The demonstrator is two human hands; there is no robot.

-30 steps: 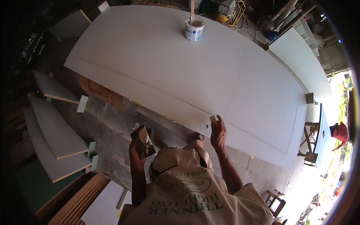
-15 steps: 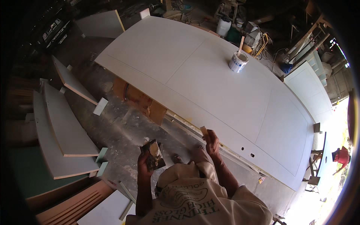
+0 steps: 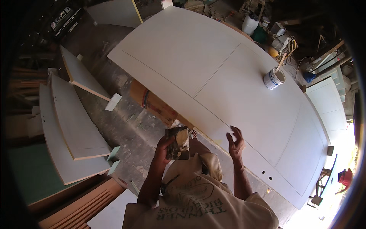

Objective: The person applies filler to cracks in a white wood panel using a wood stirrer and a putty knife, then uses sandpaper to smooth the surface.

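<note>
Dim workshop space fills my view, with hard daylight flooding its right side, where a person in red point(image 3: 345, 178) is working outside. Scuffed concrete floor point(image 3: 131, 121) runs under a long white door panel point(image 3: 213, 72) scored with thin grooves; two small dark holes point(image 3: 267, 175) sit by its near edge, toward the right end. Near its far edge I see a paint can point(image 3: 272, 81) with a wooden stick point(image 3: 281, 62) leaning out. Cardboard carton point(image 3: 154, 102) sits low beside the near edge, and grey panels point(image 3: 78, 118) lie along the left, overlapping, above brown grooved boards point(image 3: 85, 202).

My operator's left hand point(image 3: 162, 148) is closed around the side of a dark flat board point(image 3: 174, 148) smeared with cream filler point(image 3: 183, 138); the board is held up just off the panel's near edge. The right hand point(image 3: 236, 146) is raised over that same edge, half open, thumb apart from bent fingers; I can't tell whether anything thin is pinched there.

Green lettering and an oval emblem mark the tan shirt point(image 3: 228, 208). Blue markings show on the can, too small for me to read.
</note>
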